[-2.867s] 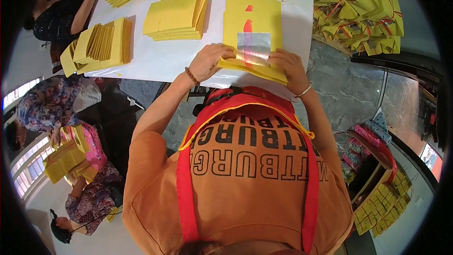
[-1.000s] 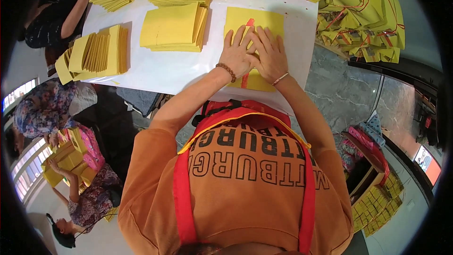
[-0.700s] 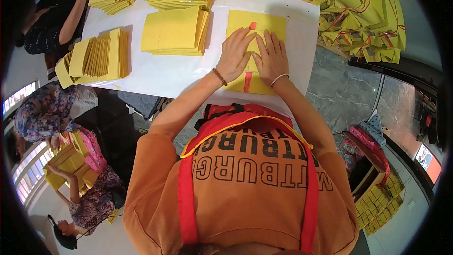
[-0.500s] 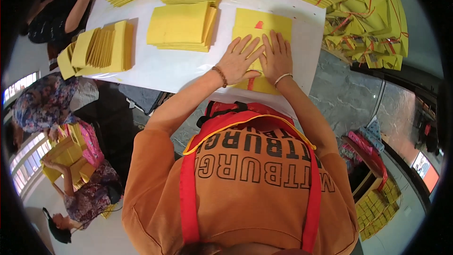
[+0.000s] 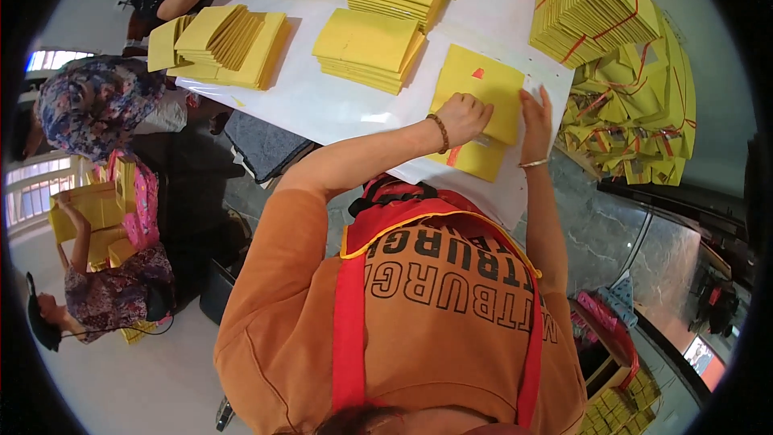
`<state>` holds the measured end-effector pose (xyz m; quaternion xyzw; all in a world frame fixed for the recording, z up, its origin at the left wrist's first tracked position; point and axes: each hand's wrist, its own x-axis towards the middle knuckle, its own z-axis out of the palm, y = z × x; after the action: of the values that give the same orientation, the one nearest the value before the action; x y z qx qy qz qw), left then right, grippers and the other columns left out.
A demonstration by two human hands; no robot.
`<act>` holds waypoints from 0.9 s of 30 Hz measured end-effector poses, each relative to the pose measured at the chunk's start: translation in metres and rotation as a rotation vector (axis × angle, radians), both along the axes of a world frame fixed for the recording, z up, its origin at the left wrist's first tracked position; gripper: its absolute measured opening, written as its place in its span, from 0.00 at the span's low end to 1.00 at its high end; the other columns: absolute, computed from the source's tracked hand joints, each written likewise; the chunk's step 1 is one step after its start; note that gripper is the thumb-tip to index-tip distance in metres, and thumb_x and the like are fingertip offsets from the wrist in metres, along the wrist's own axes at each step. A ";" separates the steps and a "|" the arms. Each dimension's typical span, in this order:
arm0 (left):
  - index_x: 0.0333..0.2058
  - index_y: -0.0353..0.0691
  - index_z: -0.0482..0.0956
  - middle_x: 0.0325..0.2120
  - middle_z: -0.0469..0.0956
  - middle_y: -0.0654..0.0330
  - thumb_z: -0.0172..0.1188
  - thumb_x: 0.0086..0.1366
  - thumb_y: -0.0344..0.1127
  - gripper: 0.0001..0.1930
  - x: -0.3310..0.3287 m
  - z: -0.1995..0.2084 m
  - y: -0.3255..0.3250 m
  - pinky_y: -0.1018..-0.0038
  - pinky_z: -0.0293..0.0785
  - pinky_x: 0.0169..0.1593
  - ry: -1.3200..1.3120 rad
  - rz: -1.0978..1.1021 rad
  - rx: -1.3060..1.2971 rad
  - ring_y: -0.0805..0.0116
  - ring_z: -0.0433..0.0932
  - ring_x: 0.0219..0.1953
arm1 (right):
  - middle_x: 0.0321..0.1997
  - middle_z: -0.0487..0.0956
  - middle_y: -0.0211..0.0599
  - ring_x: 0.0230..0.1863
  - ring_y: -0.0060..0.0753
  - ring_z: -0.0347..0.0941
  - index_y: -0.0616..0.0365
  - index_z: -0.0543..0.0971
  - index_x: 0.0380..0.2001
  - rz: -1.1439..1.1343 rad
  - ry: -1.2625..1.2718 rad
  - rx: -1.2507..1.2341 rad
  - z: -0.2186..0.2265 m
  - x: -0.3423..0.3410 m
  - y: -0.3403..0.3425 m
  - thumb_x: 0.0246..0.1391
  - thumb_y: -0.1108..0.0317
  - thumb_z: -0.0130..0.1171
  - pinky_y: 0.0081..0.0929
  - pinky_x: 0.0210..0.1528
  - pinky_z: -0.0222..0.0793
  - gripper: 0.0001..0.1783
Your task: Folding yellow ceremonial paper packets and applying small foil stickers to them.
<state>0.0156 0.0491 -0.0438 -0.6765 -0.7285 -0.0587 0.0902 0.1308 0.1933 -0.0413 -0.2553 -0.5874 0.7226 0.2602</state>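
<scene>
A flat yellow folded paper piece [image 5: 499, 84], with a small red mark on its upper part and a red strip lower down, lies near the table's front right. My left hand [image 5: 465, 117] rests over its middle with the fingers curled in. Whatever those fingers may pinch is hidden under them. At the paper's right edge is my right hand [image 5: 537, 125], its thumb and fingers apart with nothing seen between them. A stack of similar yellow folded pieces [image 5: 366, 40] sits to the left of the paper.
More yellow stacks stand farther back on the white table [image 5: 314, 109], one fanned-out pile [image 5: 225, 40] at left. A bundle tied with red cord [image 5: 592, 8] sits at the right corner, with heaped yellow pieces [image 5: 636, 105] beyond. Other people [image 5: 121, 274] are at left.
My hands have come apart from lying flat together on the paper. The left has curled its fingers; the right has moved to the paper's right edge. The view has shifted and the paper looks turned.
</scene>
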 end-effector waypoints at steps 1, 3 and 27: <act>0.45 0.37 0.71 0.25 0.72 0.62 0.53 0.50 0.35 0.21 -0.003 0.014 0.001 0.70 0.69 0.30 -0.066 0.031 0.025 0.65 0.73 0.29 | 0.51 0.72 0.40 0.55 0.31 0.65 0.57 0.53 0.61 -0.114 0.025 -0.007 0.003 0.005 0.004 0.59 0.62 0.46 0.28 0.59 0.56 0.29; 0.45 0.39 0.72 0.28 0.73 0.61 0.54 0.49 0.34 0.21 -0.015 0.057 -0.008 0.69 0.69 0.32 -0.135 0.006 0.076 0.63 0.74 0.31 | 0.50 0.72 0.39 0.53 0.31 0.66 0.56 0.55 0.60 -0.170 -0.002 -0.030 0.009 0.019 0.006 0.59 0.62 0.46 0.28 0.57 0.58 0.28; 0.56 0.51 0.63 0.53 0.62 0.52 0.55 0.54 0.54 0.31 -0.164 0.039 -0.133 0.60 0.55 0.55 -0.030 0.146 -0.053 0.54 0.59 0.54 | 0.42 0.76 0.38 0.46 0.31 0.71 0.58 0.75 0.44 -0.097 -0.235 0.538 -0.029 0.047 -0.039 0.53 0.72 0.52 0.25 0.47 0.65 0.13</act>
<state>-0.1479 -0.0838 -0.0048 -0.6227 -0.7786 -0.0429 0.0654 0.1777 0.1542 -0.0700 -0.2868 -0.7709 0.4934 0.2830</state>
